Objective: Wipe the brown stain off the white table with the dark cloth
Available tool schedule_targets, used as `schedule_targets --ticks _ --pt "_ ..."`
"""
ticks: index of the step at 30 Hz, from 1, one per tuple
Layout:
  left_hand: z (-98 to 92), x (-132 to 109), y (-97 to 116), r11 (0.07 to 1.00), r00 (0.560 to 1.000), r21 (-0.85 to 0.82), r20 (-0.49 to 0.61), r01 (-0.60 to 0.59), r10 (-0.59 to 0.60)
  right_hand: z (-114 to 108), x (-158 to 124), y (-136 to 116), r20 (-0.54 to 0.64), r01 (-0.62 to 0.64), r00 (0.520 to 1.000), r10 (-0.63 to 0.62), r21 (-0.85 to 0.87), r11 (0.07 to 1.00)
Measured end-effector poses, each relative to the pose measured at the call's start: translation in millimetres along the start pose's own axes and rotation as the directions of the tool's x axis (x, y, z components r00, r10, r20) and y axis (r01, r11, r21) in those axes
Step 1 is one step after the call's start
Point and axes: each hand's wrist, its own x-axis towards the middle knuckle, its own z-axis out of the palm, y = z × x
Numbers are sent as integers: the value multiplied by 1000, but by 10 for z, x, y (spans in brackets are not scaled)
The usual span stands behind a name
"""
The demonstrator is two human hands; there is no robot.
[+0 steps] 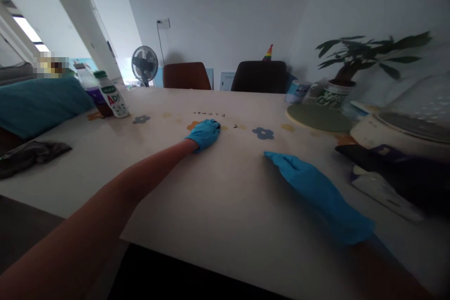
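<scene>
My left hand [206, 134], in a blue glove, rests on the table [225, 187] left of the middle, below the printed word "Flower". Its fingers are curled down, and a small dark bit of something [217, 125] shows at the fingertips, too little to name. My right hand [318, 192], also blue-gloved, is held over the table's right part, slightly blurred. Its fingers stretch out to the left, close together, and nothing shows in them. Printed flowers in blue, orange and yellow decorate the tabletop around the left hand.
Two bottles [114, 98] stand at the left, with a dark grey cloth [35, 154] nearer. To the right are a green round mat [318, 119], a can [297, 91], a potted plant [332, 93], a glass-lidded pot [404, 124] and dark items [408, 171]. Two chairs [186, 76] stand behind.
</scene>
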Motion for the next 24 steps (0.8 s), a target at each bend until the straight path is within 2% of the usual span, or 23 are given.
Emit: schedule_targets --ticks 3,6,12,17,24 --pt "40 137 -36 1000 1000 -1 4 9 -9 21 17 32 28 -24 999 23 29 999" --pt "64 210 -69 1000 1000 -1 3 13 -13 43 34 57 -2 -36 999 37 37 999" --pt "57 186 -78 1000 1000 -5 0 -14 14 12 -8 17 35 -34 999 33 39 999" --pt "29 1 -67 999 999 2 -13 -41 41 4 -7 -11 31 -38 999 36 56 998" --pt "-50 -465 -86 994 994 -25 -22 -104 103 -14 -28 -65 18 -70 997 69 62 996"
